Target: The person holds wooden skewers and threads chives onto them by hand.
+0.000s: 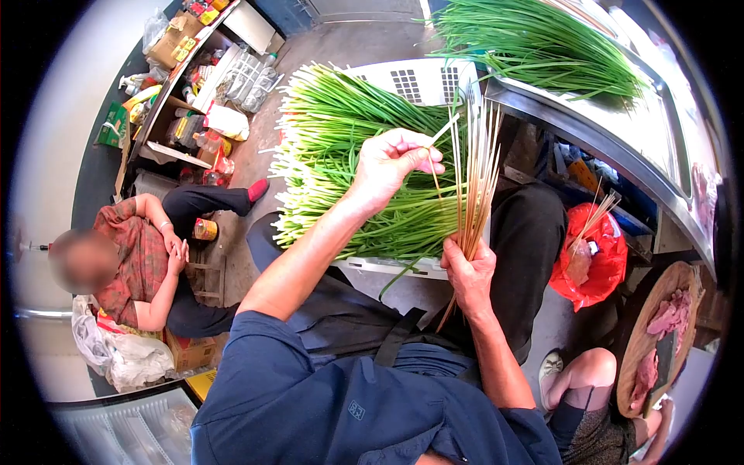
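My right hand [469, 271] is wrapped round the lower part of a bundle of thin bamboo skewers [477, 186], which fan out upward. Beside the bundle, my left hand [397, 159] is closed in a pinch, with a single skewer [435, 174] pointing down from its fingers. A pale, narrow strip [445, 130] also sticks out at the fingertips; its kind is unclear. Beneath both hands lies a thick pile of garlic chives [349, 155], white ends to the left, in a white plastic basket [415, 77] at my lap.
More chives [542, 46] lie on a metal-edged table [659, 132] at upper right. A red plastic bag [597, 267] holds sticks. Meat sits on a round wooden board [682, 279]. A seated person [139, 263] is at left, near cluttered shelves [178, 101]; another person's leg [585, 380] shows lower right.
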A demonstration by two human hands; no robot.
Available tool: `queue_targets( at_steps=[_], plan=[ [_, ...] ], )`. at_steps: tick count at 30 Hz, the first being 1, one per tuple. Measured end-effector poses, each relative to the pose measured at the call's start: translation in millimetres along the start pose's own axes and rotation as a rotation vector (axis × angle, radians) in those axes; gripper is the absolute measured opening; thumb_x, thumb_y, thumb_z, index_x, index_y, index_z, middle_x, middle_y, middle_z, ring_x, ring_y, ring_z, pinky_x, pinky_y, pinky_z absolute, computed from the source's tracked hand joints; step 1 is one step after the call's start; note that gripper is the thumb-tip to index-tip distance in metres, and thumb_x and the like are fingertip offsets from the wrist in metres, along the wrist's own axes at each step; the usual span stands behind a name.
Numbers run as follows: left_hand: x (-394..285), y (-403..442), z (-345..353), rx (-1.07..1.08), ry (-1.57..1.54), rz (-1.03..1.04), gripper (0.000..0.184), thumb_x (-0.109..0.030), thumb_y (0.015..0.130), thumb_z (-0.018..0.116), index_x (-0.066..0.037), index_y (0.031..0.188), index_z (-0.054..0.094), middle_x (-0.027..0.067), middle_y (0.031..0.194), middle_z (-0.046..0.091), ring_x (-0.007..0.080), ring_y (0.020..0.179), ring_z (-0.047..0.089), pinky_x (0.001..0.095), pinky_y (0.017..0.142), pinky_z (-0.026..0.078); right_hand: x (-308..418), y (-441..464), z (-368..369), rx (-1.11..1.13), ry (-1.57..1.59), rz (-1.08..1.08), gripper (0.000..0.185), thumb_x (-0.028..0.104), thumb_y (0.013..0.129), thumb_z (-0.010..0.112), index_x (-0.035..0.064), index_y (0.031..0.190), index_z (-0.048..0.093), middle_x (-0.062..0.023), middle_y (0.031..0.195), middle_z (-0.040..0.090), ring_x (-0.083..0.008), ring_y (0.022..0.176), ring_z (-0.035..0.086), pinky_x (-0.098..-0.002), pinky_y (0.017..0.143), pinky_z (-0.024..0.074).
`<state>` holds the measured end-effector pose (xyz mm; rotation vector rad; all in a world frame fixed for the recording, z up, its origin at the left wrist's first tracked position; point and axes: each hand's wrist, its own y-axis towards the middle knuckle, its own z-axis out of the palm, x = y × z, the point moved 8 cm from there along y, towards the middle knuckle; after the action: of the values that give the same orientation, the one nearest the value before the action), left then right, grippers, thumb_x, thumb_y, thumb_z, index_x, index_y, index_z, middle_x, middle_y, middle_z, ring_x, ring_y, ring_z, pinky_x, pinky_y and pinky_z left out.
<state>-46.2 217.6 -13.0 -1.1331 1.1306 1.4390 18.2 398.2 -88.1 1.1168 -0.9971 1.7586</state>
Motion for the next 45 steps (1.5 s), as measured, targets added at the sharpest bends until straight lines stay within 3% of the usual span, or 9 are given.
queue_targets(
  at_steps=[6, 10, 19, 22, 23, 35, 40, 44, 45],
  plan=[
    [-1, -1, 0, 0.055, 0.061, -0.002, 0.013, -0.001, 0.090, 0.055, 0.002, 0.102, 0.059, 0.0157, 0.093, 0.067, 0.0253, 0.081, 0.068, 0.0361, 0.077, 0.055, -2, -1, -1, -0.007, -0.011, 0.010, 0.009, 0.009, 0.090, 0.058, 0.0017, 0.085, 0.058, 0.0016, 0.063, 0.053, -0.0062, 0.056, 0.048, -0.0220, 0.052, 0.0388],
    [5, 2, -9, 0.056, -0.137, -0.180, 0.017, -0.012, 0.092, 0.057, 0.002, 0.102, 0.058, 0.0166, 0.094, 0.067, 0.0276, 0.084, 0.068, 0.0359, 0.077, 0.055, 1, -1, -1, 0.002, 0.001, 0.005, 0.009, 0.010, 0.090, 0.058, 0.0018, 0.085, 0.058, 0.0016, 0.064, 0.053, -0.0063, 0.056, 0.049, -0.0219, 0.052, 0.0394],
    [10, 0, -3, 0.236, 0.076, -0.328, 0.015, -0.012, 0.089, 0.062, 0.000, 0.097, 0.063, 0.0106, 0.105, 0.066, 0.0214, 0.099, 0.064, 0.0332, 0.084, 0.050, -3, -2, -1, 0.024, 0.006, 0.008, 0.009, 0.009, 0.089, 0.058, 0.0020, 0.084, 0.057, 0.0016, 0.065, 0.052, -0.0063, 0.057, 0.048, -0.0218, 0.053, 0.0392],
    [18, -9, 16, 0.410, 0.189, -0.271, 0.009, -0.007, 0.085, 0.064, -0.003, 0.093, 0.065, 0.0071, 0.101, 0.067, 0.0145, 0.090, 0.062, 0.0291, 0.084, 0.048, -1, -3, 0, 0.017, -0.004, 0.030, 0.009, 0.009, 0.089, 0.058, 0.0016, 0.085, 0.057, 0.0015, 0.065, 0.052, -0.0061, 0.057, 0.048, -0.0218, 0.052, 0.0389],
    [30, -14, 14, 0.331, 0.207, -0.422, 0.007, -0.006, 0.084, 0.064, -0.002, 0.089, 0.065, 0.0050, 0.095, 0.067, 0.0114, 0.085, 0.061, 0.0265, 0.083, 0.047, 0, -2, 0, 0.016, -0.003, 0.028, 0.009, 0.009, 0.089, 0.058, 0.0016, 0.085, 0.057, 0.0015, 0.065, 0.052, -0.0061, 0.057, 0.048, -0.0218, 0.052, 0.0389],
    [36, -20, 12, 0.355, 0.214, -0.463, 0.008, -0.004, 0.082, 0.068, -0.003, 0.089, 0.065, -0.0005, 0.081, 0.065, 0.0060, 0.075, 0.057, 0.0210, 0.072, 0.047, 1, -4, 1, -0.012, -0.037, 0.020, 0.009, 0.009, 0.089, 0.058, 0.0002, 0.086, 0.057, 0.0010, 0.066, 0.054, -0.0062, 0.057, 0.048, -0.0227, 0.052, 0.0400],
    [11, -11, -1, 0.295, 0.180, -0.342, 0.009, -0.005, 0.084, 0.066, -0.002, 0.092, 0.066, 0.0036, 0.089, 0.067, 0.0091, 0.082, 0.061, 0.0245, 0.078, 0.049, -1, 2, 2, 0.028, -0.013, 0.017, 0.009, 0.011, 0.089, 0.059, 0.0016, 0.088, 0.058, 0.0011, 0.064, 0.054, -0.0061, 0.055, 0.047, -0.0217, 0.049, 0.0376],
    [-40, 18, -92, 0.022, 1.060, 0.031, 0.007, -0.006, 0.082, 0.063, -0.003, 0.089, 0.065, 0.0027, 0.083, 0.066, 0.0114, 0.076, 0.060, 0.0274, 0.070, 0.049, -7, 1, -3, -0.018, 0.115, 0.074, 0.009, 0.012, 0.090, 0.058, 0.0029, 0.090, 0.058, 0.0007, 0.063, 0.055, -0.0039, 0.050, 0.042, -0.0200, 0.046, 0.0334],
    [-65, 15, -98, -0.006, 1.290, 0.269, 0.008, -0.007, 0.080, 0.063, -0.004, 0.087, 0.064, 0.0070, 0.081, 0.064, 0.0184, 0.072, 0.061, 0.0316, 0.066, 0.048, -6, 1, -3, -0.017, 0.094, 0.077, 0.009, 0.012, 0.090, 0.058, 0.0030, 0.090, 0.058, 0.0007, 0.063, 0.055, -0.0037, 0.050, 0.042, -0.0199, 0.046, 0.0332]
  ],
)
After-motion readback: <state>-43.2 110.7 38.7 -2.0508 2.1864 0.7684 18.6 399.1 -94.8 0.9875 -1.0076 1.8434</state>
